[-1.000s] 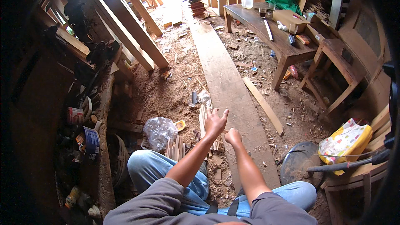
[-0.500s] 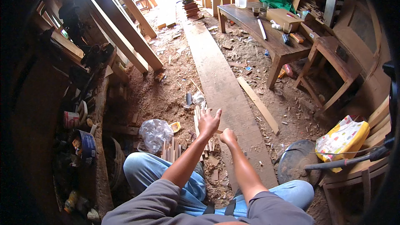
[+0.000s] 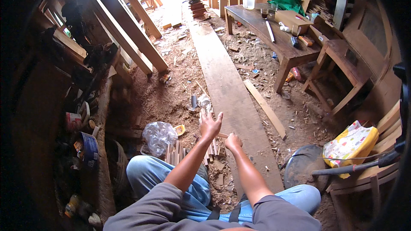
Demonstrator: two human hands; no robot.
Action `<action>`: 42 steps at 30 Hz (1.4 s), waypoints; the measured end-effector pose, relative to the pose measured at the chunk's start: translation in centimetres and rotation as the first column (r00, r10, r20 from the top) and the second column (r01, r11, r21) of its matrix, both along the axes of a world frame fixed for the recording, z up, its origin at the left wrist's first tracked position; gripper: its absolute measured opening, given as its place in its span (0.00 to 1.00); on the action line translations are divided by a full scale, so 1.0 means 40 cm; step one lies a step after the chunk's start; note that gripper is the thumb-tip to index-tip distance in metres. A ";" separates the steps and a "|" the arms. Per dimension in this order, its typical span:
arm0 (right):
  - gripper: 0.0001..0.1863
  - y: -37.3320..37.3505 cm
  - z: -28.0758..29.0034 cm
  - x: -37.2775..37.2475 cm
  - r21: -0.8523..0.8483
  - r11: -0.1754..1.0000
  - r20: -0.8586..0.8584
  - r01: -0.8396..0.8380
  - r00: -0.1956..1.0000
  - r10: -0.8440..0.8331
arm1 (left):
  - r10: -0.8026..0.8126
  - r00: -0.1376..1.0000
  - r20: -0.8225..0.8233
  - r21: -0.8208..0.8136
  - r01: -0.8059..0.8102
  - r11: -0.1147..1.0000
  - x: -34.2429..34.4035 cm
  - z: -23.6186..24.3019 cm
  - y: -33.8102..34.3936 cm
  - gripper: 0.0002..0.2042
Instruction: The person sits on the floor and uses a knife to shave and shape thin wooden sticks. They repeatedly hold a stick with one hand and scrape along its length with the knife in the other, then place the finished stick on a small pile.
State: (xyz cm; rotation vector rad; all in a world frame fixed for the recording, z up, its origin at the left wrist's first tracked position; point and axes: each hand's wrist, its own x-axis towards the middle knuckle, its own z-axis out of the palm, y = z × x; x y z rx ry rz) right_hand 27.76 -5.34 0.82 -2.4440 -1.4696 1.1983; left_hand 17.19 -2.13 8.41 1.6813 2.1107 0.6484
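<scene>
Fingers stretched out and thumb apart, my left hand [image 3: 209, 126] hovers over the left edge of a long wooden plank [image 3: 224, 83]. Its palm side is partly hidden, and I make out nothing held in it. Close by on the right, my right hand [image 3: 233, 141] is closed in a fist around a short thin piece of wood [image 3: 222, 135]. That piece points left toward my left wrist; its far end goes out of sight there. Below my left hand lie thin wooden strips [image 3: 176, 153], in a bundle beside my left knee.
A clear plastic bag [image 3: 159, 137] lies left of the strips. A loose narrow board [image 3: 265, 109] rests right of the plank. Further right stand a wooden table [image 3: 248, 16] and a yellow patterned bag [image 3: 349, 147]. Shavings cover the floor; tall boards [image 3: 128, 25] lean at the left.
My left hand has shifted a little left and down, away from my right fist. More of the thin piece of wood shows between them.
</scene>
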 end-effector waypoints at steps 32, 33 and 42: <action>0.20 0.005 0.023 0.001 0.033 0.998 -0.015 -0.046 0.999 0.047 | -0.046 0.999 0.003 0.041 0.046 0.998 0.000 0.002 0.006 0.34; 0.20 0.001 0.022 -0.002 0.097 0.993 -0.005 -0.066 0.998 0.066 | -0.040 0.999 -0.003 0.033 0.040 0.999 -0.005 -0.002 0.004 0.34; 0.21 -0.022 -0.039 -0.001 0.180 0.983 -0.055 -0.041 0.997 0.052 | -0.024 0.998 0.057 -0.076 0.028 0.997 0.000 0.020 0.001 0.35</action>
